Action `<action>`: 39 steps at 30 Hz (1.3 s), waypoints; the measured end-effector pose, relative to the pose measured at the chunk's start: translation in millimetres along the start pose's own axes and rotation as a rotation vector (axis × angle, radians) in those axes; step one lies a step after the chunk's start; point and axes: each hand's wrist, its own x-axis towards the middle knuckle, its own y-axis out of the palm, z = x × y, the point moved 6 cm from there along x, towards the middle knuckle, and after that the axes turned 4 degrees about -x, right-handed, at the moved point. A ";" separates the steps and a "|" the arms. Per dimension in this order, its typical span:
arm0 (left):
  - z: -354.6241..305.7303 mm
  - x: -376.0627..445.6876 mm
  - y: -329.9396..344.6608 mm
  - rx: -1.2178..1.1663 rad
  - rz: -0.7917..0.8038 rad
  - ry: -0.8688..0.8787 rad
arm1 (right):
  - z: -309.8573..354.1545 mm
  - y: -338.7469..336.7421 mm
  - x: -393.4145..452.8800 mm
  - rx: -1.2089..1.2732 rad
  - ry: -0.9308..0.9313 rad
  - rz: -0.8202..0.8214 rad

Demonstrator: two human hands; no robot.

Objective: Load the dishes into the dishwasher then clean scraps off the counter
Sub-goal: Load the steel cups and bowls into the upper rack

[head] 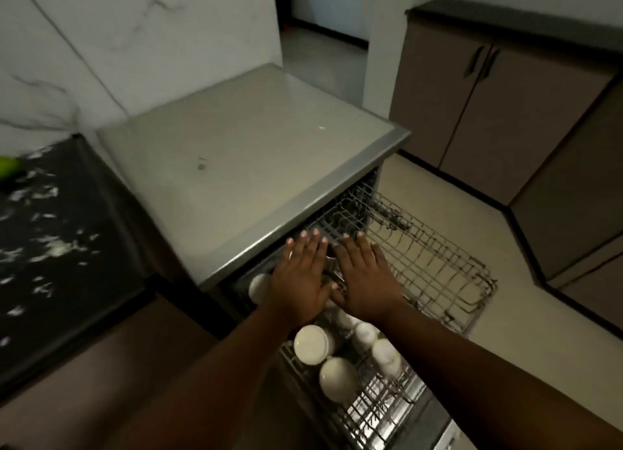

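White cups stood upturned in the lower rack of the open dishwasher, mouths down, presumably so that wash water would drain from them. The upper rack was drawn well out over the floor and, where visible, appeared bare of dishes. Both hands were spread above the racks just in front of the dishwasher's mouth, palms down. The left hand had its fingers straight and splayed, gripping nothing visible; the right hand lay the same, flat and open, its thumb touching or overlapping the left thumb. A metal item showed in the gap between the hands, too hidden to identify; whether either palm pressed on it could not be told. The posture suggested settling or pushing something down into the rack rather than carrying. The grey bench above the dishwasher carried a small dark speck, likely a scrap. The black bench to the left showed white flecks, blurred. Loading appeared well advanced; the scrap-clearing step was judged not yet done.
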 end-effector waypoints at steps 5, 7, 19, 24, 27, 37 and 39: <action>51.1 -46.4 -49.1 0.027 -0.046 -0.125 | 55.6 -53.4 8.2 -0.049 -0.090 -0.064; 76.6 -74.3 -68.1 0.050 -0.062 -0.177 | 86.9 -74.1 11.8 -0.070 -0.117 -0.080; 280.7 -321.6 -172.3 0.119 -0.168 -0.585 | 409.5 -158.8 22.1 0.010 -0.360 -0.233; 340.1 -406.2 -189.3 0.168 -0.251 -0.747 | 512.2 -176.1 29.9 0.004 -0.493 -0.265; 369.4 -440.6 -194.9 0.162 -0.243 -0.839 | 559.3 -185.4 35.0 0.015 -0.571 -0.297; 469.0 -433.8 -189.1 0.119 -0.198 -1.027 | 622.8 -165.6 126.3 0.121 -0.746 -0.245; 493.8 -411.1 -187.7 0.099 -0.204 -1.069 | 618.8 -163.4 164.5 0.138 -0.724 -0.277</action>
